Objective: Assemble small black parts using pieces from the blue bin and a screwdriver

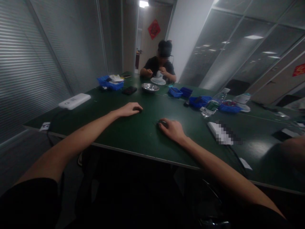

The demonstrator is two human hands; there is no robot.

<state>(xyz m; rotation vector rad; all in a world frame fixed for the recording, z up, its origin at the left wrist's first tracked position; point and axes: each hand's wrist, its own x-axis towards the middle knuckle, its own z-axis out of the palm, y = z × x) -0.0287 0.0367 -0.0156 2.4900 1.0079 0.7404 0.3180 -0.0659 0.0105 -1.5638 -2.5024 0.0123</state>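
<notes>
My left hand (130, 109) rests on the dark green table (114, 133), its fingers loosely bent with a dark gap between them and the thumb. I make out nothing held in it. To the right and nearer the table's front edge lies my right hand (173, 128), fingers curled towards the thumb. Something small, dark and thin shows at its fingertips, too blurred to name. A metal bowl (150, 88) with small light pieces in it stands beyond both hands. Beside the bowl is a black flat object (129, 90).
A white power bank-like device (75, 101) lies at left, near a filled blue tray (111, 83). Across the table a person (157, 65) handles a small white fan (158, 80). Blue trays (201, 101) and a clear bottle (210, 108) stand right, behind a pixelated white object (220, 133).
</notes>
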